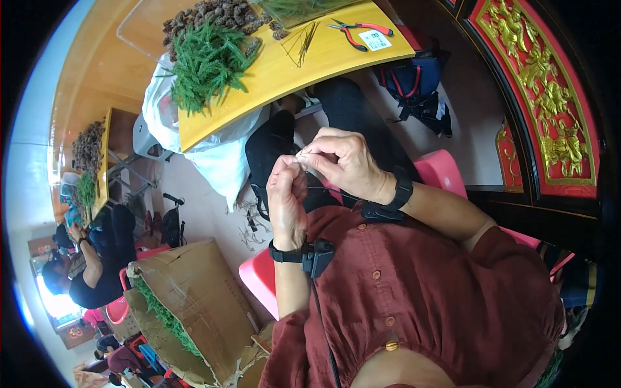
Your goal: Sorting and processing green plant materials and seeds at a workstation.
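My left hand (286,194) and my right hand (346,161) meet in front of my chest, above my lap. Both are closed in a pinch, fingertips touching. Whatever sits between the fingertips is too small and hidden to name. Beyond them is a yellow table (278,87), its edge apart from my hands. On it lie a pile of green artificial pine sprigs (210,68), a heap of brown pine cones (213,16), some thin brown wires (301,45) and red-handled pliers (359,31) beside a white label (374,40).
White plastic bags (223,168) hang below the table. At lower left stands an open cardboard box (194,297) with greenery (168,317) inside. A dark bag (414,84) rests on the floor at right. Another person (97,258) sits at a second table on the left.
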The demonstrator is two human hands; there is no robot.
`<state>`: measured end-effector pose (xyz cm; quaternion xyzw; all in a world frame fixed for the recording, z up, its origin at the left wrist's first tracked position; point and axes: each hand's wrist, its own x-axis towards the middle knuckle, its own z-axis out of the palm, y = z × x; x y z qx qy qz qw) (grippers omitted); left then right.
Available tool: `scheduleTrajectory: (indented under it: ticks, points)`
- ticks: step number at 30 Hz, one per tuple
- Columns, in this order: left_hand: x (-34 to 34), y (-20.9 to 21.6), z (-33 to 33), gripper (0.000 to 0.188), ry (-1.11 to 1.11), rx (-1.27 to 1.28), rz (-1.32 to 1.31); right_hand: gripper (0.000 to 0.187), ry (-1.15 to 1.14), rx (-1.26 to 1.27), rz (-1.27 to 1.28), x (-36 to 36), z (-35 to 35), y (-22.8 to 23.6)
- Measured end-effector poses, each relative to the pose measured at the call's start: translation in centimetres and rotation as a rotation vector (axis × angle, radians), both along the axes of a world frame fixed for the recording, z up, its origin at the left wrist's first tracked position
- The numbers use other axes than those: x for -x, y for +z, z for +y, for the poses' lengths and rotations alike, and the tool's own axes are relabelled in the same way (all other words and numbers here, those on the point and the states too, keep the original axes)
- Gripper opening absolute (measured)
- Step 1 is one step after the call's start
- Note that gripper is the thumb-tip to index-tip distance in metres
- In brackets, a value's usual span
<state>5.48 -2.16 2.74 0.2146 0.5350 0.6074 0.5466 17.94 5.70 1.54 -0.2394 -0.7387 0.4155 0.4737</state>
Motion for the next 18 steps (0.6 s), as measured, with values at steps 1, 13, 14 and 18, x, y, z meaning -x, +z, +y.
scheduleTrajectory:
  ticks: [1,13,14,18]
  points:
    - [0.0,-0.1,-0.1,0.011,0.019,-0.003,-0.014,0.004,-0.014,0.001,-0.039,-0.1,-0.2,-0.2]
    - [0.5,-0.8,0.6,0.01,0.06,-0.029,-0.035,0.009,0.156,-0.085,-0.041,-0.8,2.2,-0.9]
    - [0.5,-0.8,0.6,0.01,0.031,-0.009,-0.038,0.01,0.175,-0.102,-0.047,-0.9,2.3,-1.1]
    - [-0.1,0.0,0.8,0.01,-0.002,0.027,-0.081,0.012,0.174,-0.159,-0.064,-1.0,2.7,-1.7]
